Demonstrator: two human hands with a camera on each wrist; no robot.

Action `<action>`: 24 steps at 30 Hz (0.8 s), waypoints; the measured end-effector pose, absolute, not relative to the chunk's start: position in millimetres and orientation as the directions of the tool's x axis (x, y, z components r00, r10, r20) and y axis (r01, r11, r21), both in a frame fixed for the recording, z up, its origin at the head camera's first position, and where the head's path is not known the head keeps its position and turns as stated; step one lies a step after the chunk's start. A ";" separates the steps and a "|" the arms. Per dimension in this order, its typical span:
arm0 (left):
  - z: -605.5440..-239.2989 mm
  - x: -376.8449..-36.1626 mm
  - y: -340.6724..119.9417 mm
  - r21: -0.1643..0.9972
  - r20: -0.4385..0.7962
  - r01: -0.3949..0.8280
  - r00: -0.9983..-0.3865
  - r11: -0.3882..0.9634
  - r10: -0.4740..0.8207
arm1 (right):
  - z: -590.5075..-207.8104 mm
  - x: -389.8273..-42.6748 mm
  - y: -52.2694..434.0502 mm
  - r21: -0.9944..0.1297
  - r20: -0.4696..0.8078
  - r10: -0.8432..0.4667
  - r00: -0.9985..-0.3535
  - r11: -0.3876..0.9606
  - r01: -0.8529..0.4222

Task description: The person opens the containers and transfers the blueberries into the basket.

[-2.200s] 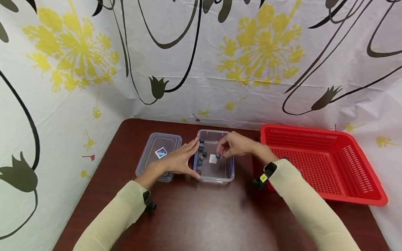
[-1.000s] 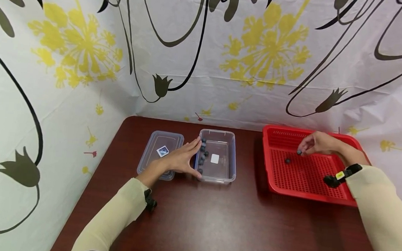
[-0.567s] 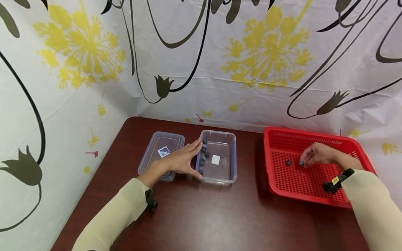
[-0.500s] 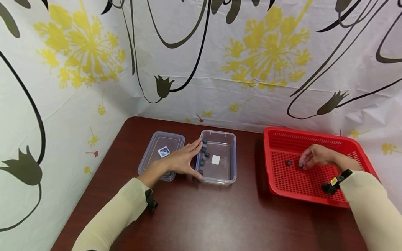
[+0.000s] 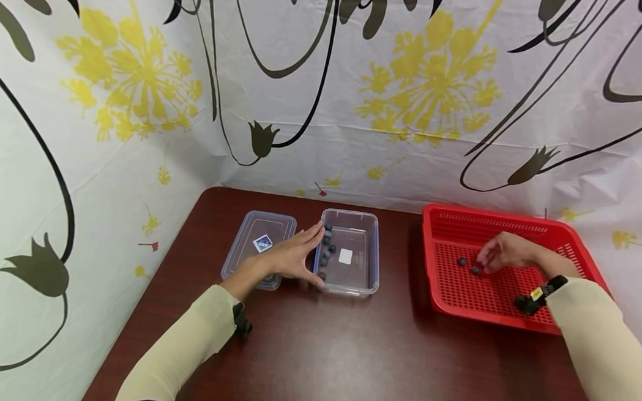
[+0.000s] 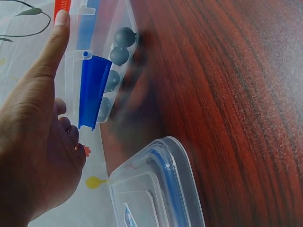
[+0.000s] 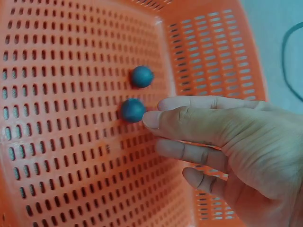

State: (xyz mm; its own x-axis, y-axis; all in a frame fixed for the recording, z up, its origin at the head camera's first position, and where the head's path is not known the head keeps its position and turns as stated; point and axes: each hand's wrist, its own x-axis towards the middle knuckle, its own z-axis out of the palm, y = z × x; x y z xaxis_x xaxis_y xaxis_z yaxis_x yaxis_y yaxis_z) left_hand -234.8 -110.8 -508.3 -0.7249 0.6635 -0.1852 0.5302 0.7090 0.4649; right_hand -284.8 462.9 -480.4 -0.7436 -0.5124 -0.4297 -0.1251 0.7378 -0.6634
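My left hand (image 5: 290, 254) spans the left side of a clear plastic box (image 5: 349, 286), its straight fingers on the far part of the rim and the thumb near the front corner. Several blueberries (image 6: 125, 36) lie along the box's left wall. My right hand (image 5: 508, 250) is low inside the red basket (image 5: 490, 313), fingers loosely bent. One blueberry (image 7: 133, 110) lies on the basket floor right by the thumb tip; nothing is pinched. A second blueberry (image 7: 142, 76) rests close beside it.
A clear lid (image 5: 243, 245) with a blue and white label lies on the table (image 5: 333, 354) left of the box, partly under my left hand and forearm. A blue clip (image 6: 93, 92) hangs from the box's side. Patterned cloth (image 5: 283, 100) stands behind the table.
My right hand carried a blueberry from the box rightward to the basket, lowered it beside the other one and let it go. The left hand has stayed at the box.
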 end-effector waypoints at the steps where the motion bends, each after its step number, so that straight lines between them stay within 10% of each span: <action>1: -508.4 -234.9 -110.6 0.466 -0.185 0.531 -0.723 0.708 0.665 | -477.4 -283.9 463.3 -0.669 -0.412 -0.520 -0.748 0.730 -0.139; 24: -507.4 -234.0 -110.1 0.459 -0.191 0.530 -0.725 0.713 0.662 | -387.9 -268.3 358.9 -0.519 -0.027 -0.587 -0.809 0.700 -0.490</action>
